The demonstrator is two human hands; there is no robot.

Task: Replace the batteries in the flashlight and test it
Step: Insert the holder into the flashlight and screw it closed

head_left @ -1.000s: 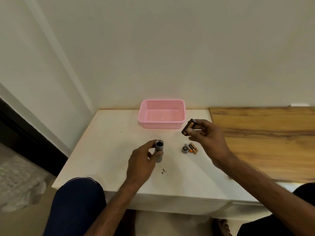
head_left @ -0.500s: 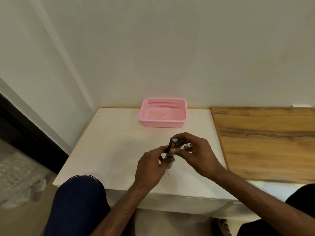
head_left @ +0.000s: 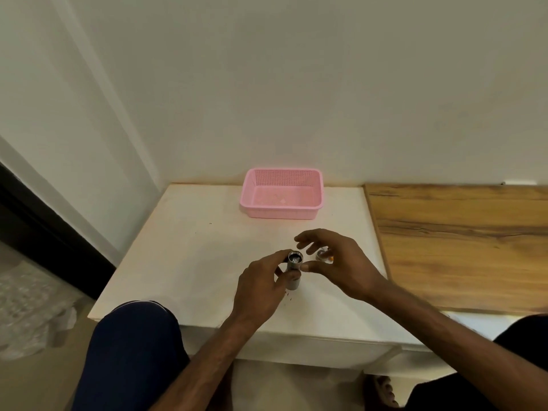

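On the white tabletop [head_left: 192,247] the left hand [head_left: 261,289] grips the upright flashlight [head_left: 294,272]. The right hand [head_left: 341,262] hovers beside it, fingers spread, empty. Batteries look loaded; the cap [head_left: 321,255] is still off and the flashlight untested.

Just one feed on my end: a wide-angle head cam, aimed forward and down past a knee [head_left: 133,345] onto the white surface [head_left: 184,262]. Pretty close in, with the left hand [head_left: 261,289] and right hand [head_left: 347,262] near centre. Pink basket [head_left: 278,213] at 12 o'clock by the wall [head_left: 296,84], wood top [head_left: 459,247] at 3.
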